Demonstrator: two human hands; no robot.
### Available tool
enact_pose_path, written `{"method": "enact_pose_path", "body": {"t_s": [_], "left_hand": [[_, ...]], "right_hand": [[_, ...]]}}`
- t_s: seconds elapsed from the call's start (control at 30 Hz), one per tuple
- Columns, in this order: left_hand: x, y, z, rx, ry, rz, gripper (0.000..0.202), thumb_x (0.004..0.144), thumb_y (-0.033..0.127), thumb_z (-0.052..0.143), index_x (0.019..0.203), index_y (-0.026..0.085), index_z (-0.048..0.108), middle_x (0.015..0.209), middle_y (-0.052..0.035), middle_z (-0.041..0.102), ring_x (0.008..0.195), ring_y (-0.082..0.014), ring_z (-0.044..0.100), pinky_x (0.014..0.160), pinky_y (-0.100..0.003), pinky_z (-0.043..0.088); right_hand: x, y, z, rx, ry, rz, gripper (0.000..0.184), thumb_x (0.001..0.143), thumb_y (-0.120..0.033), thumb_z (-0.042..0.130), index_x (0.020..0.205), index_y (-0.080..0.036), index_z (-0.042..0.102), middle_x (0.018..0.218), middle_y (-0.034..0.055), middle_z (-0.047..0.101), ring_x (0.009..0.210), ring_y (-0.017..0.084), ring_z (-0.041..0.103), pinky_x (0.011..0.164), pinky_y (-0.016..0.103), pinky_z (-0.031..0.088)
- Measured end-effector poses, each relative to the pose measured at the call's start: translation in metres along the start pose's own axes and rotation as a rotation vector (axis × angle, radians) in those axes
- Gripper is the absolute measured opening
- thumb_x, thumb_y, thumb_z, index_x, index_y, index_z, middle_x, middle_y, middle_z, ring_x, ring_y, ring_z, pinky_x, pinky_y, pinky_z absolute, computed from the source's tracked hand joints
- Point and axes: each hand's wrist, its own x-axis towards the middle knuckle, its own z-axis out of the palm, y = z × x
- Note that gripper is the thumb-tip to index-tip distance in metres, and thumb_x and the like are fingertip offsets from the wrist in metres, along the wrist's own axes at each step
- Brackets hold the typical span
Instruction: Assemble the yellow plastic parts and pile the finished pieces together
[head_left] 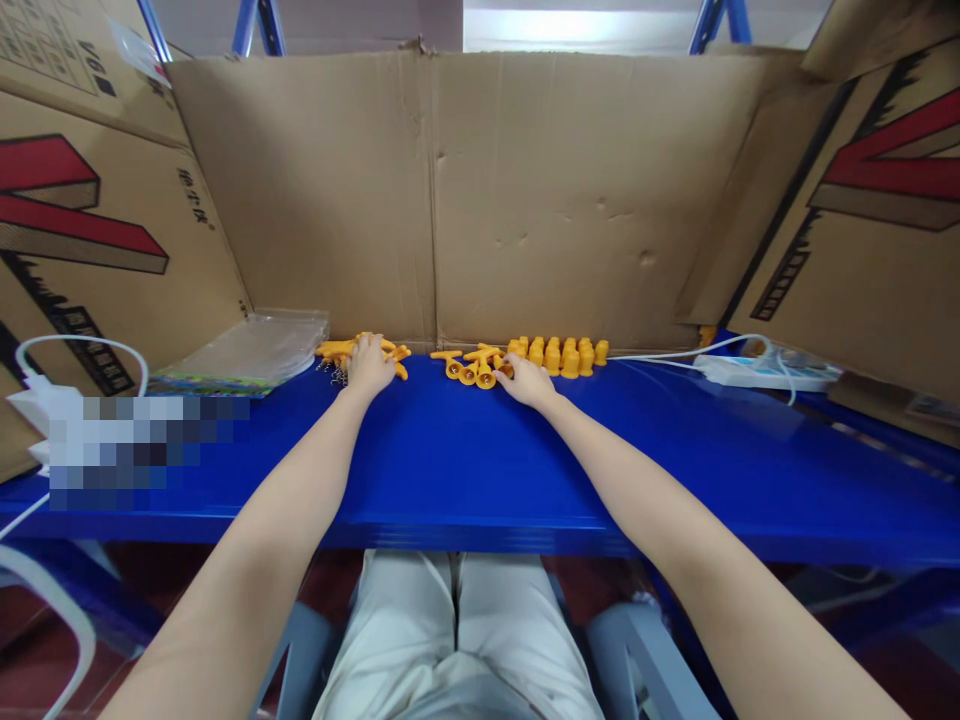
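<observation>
Blue tabletop, cardboard behind: whether left hand or right hand grips is unclear.

Off-white trousers are worn, softly creased on the left and right. At the near edge, greyer cloth is seen. The left arm and right arm are bare, as are the left hand and right hand.

We cannot see what the left hand covers, nor what the pixelated patch at left hides.
</observation>
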Motion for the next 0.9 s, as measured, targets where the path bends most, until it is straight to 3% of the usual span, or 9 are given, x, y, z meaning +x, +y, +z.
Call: {"method": "enact_pose_path", "body": {"t_s": [0.1, 0.27, 0.43, 0.67, 0.77, 0.9], "left_hand": [[-0.003, 0.012, 0.000, -0.020, 0.019, 0.110, 0.051, 0.083, 0.021, 0.047, 0.134, 0.015, 0.047, 0.148, -0.0149, 0.041, 0.137, -0.0291, 0.036, 0.112, -0.046, 0.032], [-0.010, 0.030, 0.005, -0.076, -0.005, 0.351, 0.050, 0.083, 0.019, 0.045, 0.133, 0.010, 0.048, 0.142, -0.0166, 0.046, 0.135, -0.0265, 0.040, 0.112, -0.043, 0.032], [-0.016, 0.039, 0.006, -0.110, -0.048, 0.496, 0.052, 0.082, 0.017, 0.046, 0.134, 0.011, 0.047, 0.141, -0.0163, 0.048, 0.134, -0.0260, 0.041, 0.112, -0.043, 0.033], [-0.028, 0.053, -0.005, -0.162, -0.076, 0.602, 0.056, 0.089, 0.027, 0.044, 0.144, 0.023, 0.036, 0.146, -0.0122, 0.043, 0.135, -0.0252, 0.040, 0.109, -0.046, 0.035], [-0.031, 0.058, -0.007, -0.170, -0.091, 0.592, 0.057, 0.091, 0.034, 0.046, 0.146, 0.027, 0.034, 0.144, -0.0110, 0.045, 0.128, -0.0253, 0.048, 0.103, -0.044, 0.041], [-0.030, 0.057, -0.009, -0.153, -0.049, 0.489, 0.047, 0.091, 0.030, 0.045, 0.137, 0.024, 0.046, 0.129, -0.0098, 0.058, 0.116, -0.0243, 0.058, 0.098, -0.039, 0.045]], "right_hand": [[0.001, -0.001, -0.001, 0.000, 0.018, 0.054, 0.035, 0.090, -0.040, 0.050, 0.116, -0.016, 0.052, 0.113, 0.0154, 0.067, 0.109, 0.033, 0.060, 0.090, 0.046, 0.041], [0.002, -0.002, 0.000, 0.012, 0.055, 0.085, 0.029, 0.081, -0.026, 0.055, 0.108, -0.016, 0.050, 0.100, 0.0142, 0.068, 0.097, 0.032, 0.063, 0.084, 0.043, 0.041], [0.004, 0.001, -0.002, 0.061, 0.211, 0.047, 0.025, 0.079, -0.018, 0.051, 0.104, -0.018, 0.048, 0.096, 0.0127, 0.068, 0.090, 0.030, 0.063, 0.077, 0.037, 0.041], [0.003, -0.003, -0.014, 0.014, 0.423, -0.278, 0.011, 0.087, -0.020, 0.043, 0.094, -0.019, 0.050, 0.095, 0.0116, 0.066, 0.092, 0.027, 0.059, 0.085, 0.038, 0.035], [-0.001, -0.011, -0.020, -0.016, 0.410, -0.454, 0.009, 0.089, -0.020, 0.044, 0.093, -0.019, 0.052, 0.097, 0.0111, 0.066, 0.094, 0.025, 0.059, 0.089, 0.039, 0.032], [-0.007, -0.022, -0.023, -0.025, 0.393, -0.567, 0.013, 0.092, -0.021, 0.044, 0.100, -0.018, 0.054, 0.104, 0.0122, 0.067, 0.099, 0.024, 0.057, 0.092, 0.039, 0.030]]}}
